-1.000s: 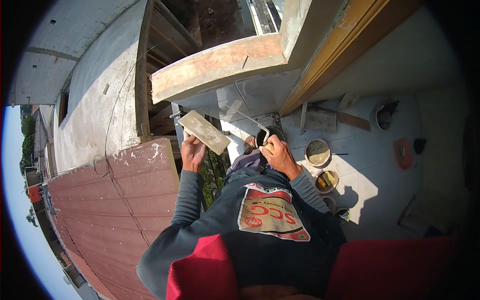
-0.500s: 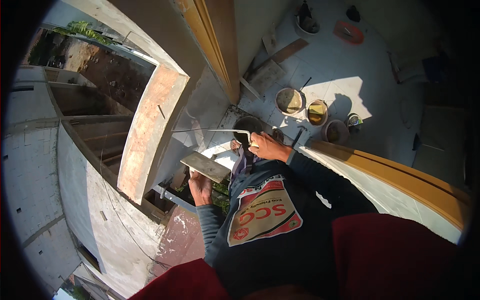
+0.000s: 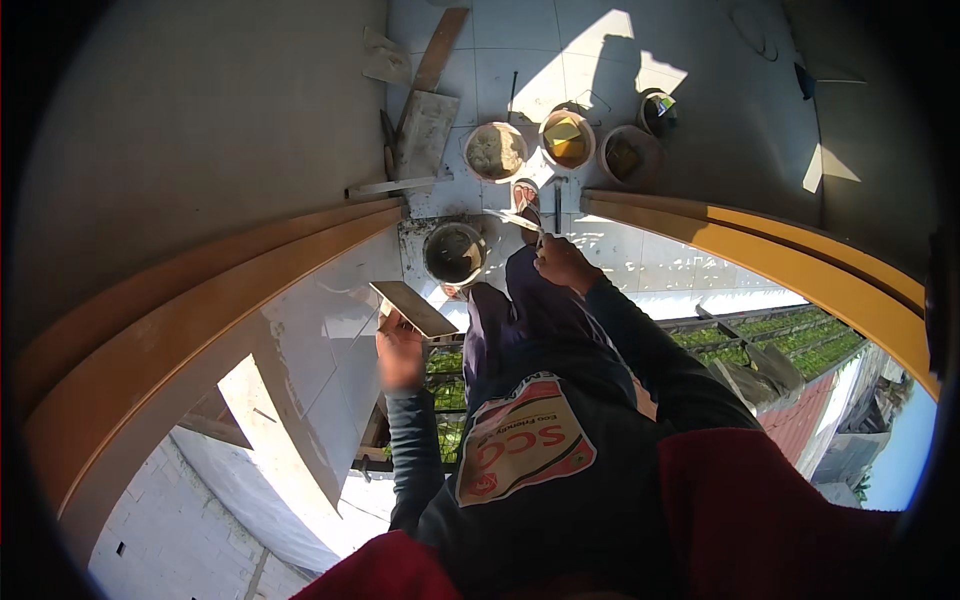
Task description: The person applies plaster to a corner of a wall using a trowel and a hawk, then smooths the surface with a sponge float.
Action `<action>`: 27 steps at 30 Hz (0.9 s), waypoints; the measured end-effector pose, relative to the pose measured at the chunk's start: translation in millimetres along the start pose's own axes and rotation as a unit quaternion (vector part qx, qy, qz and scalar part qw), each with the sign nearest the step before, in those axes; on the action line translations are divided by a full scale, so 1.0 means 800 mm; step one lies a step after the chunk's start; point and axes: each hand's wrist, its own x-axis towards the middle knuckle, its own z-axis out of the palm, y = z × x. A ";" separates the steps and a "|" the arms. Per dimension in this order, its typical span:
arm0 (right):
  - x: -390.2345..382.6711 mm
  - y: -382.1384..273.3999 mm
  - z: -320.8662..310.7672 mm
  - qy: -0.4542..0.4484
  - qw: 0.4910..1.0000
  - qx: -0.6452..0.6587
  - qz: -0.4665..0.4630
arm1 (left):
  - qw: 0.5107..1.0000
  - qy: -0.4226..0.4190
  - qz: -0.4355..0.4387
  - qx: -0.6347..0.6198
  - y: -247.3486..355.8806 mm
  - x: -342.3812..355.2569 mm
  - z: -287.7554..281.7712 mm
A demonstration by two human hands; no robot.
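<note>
My left hand (image 3: 400, 355) grips a flat grey rectangular float (image 3: 415, 308) from beneath, low left of my legs. My right hand (image 3: 563, 262) is closed on the handle of a metal trowel (image 3: 520, 220), its pale blade pointing forward-left. A dark bucket (image 3: 455, 255) with grey mortar stands near my feet, just beyond the float. A little farther are a bucket of pale mix (image 3: 496, 155), a bucket holding a yellow thing (image 3: 568, 140), and other containers (image 3: 627, 157).
A yellow-orange door frame (image 3: 230, 280) rises on both sides of me. Planks and boards (image 3: 425, 130) lie at the top left of the tiled floor (image 3: 515, 30). Grating with greenery beneath (image 3: 750, 345) shows at the lower right.
My view has swung round toward the doorway, so the buckets now sit ahead, top centre. Both hands still hold their tools; the trowel has moved forward over my feet.
</note>
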 end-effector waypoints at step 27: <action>0.503 0.326 0.113 0.013 0.999 -0.032 0.016 | 0.630 -0.038 0.200 0.750 -0.405 0.720 0.085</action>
